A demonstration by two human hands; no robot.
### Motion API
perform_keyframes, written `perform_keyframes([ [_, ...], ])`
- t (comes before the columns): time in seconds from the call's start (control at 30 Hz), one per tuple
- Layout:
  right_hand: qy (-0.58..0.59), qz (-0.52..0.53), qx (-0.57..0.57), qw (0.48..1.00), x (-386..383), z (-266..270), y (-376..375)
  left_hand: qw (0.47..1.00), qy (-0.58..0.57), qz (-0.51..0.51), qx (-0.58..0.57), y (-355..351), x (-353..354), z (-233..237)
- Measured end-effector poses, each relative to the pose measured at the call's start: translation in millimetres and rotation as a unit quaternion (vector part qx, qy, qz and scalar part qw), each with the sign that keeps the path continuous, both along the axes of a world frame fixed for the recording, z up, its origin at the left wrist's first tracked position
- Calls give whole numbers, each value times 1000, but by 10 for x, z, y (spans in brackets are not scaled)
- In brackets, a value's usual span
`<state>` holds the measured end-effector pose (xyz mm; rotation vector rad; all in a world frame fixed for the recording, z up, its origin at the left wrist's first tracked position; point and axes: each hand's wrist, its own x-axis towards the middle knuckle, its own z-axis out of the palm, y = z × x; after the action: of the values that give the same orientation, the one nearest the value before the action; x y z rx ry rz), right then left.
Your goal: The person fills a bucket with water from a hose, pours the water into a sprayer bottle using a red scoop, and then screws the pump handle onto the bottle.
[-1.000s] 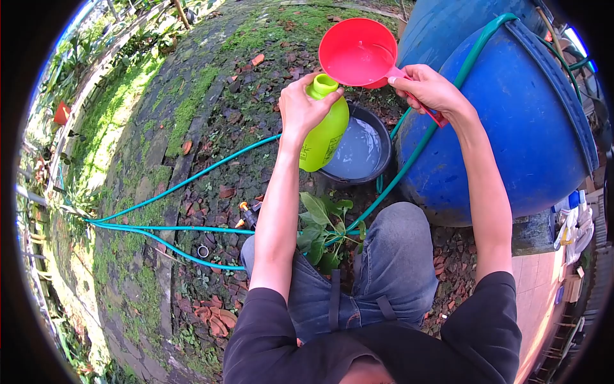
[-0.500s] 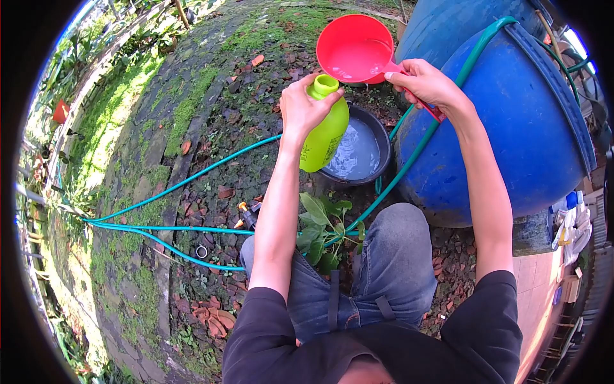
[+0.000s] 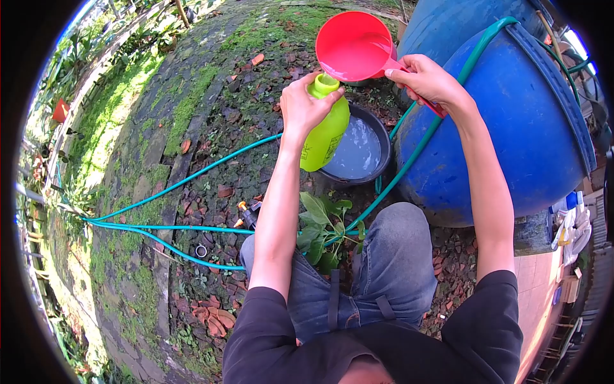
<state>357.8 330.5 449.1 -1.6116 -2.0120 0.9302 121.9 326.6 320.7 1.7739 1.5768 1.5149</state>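
Note:
My left hand (image 3: pixel 303 109) is wrapped round the upper part of a lime-green bottle (image 3: pixel 326 134), whose uncapped mouth faces up. In my right hand (image 3: pixel 427 83) is the handle of a red water dipper (image 3: pixel 355 41). The dipper is tilted toward the bottle, its lower left lip right at the bottle's mouth, and water appears to run from it into the neck. Some water shows inside the dipper. Below and behind the bottle stands a dark basin (image 3: pixel 387 144) holding cloudy water (image 3: pixel 358 150).
Two blue barrels (image 3: pixel 499 141) stand at the right, with a green hose (image 3: pixel 422 150) draped over the nearer one. Thinner teal hoses (image 3: pixel 173 227) cross the mossy ground. Near my knees are a leafy plant (image 3: pixel 323 227) and a spray nozzle (image 3: pixel 248 216). Broken terracotta pieces (image 3: pixel 214 317) lie at the left.
The red dipper has tipped further toward the bottle and moved slightly up and left, and water now shows at the bottle's mouth. My left hand and the bottle have barely moved.

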Motion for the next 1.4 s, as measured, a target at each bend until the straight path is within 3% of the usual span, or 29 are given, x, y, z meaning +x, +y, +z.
perform_keyframes([
  [1.4, -25, 8, 61, 998, 28, 110, -36, 1000, 13, -10, 1, 3, 15, 8],
])
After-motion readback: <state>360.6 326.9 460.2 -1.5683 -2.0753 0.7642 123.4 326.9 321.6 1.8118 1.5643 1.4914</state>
